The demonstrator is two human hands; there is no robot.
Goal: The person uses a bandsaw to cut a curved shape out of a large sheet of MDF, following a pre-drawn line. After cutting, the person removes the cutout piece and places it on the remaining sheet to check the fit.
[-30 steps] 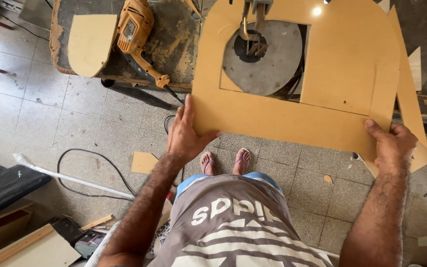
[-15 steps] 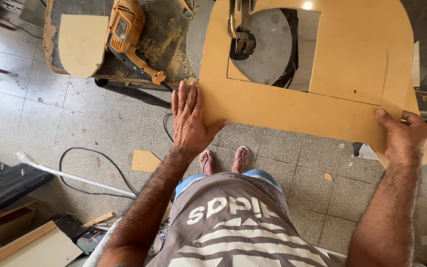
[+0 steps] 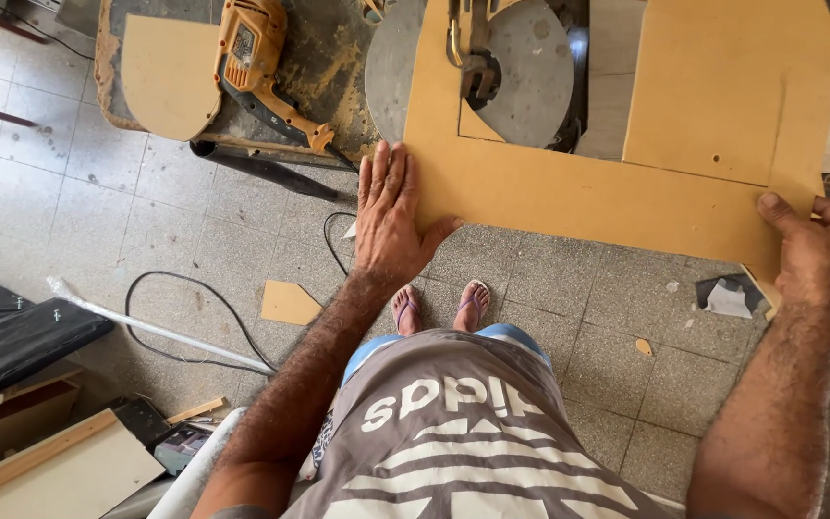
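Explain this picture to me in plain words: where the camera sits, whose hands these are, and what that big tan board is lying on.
The camera is worn on a person's head and looks straight down, so you see their own arms, shirt and sandalled feet. The left hand lies flat on the left end of a large tan fibreboard panel; the right hand grips its right corner. The panel rests on a round grey saw table, with the saw's blade guide standing in a cutout. To the left, an orange power drill lies on a dusty workbench.
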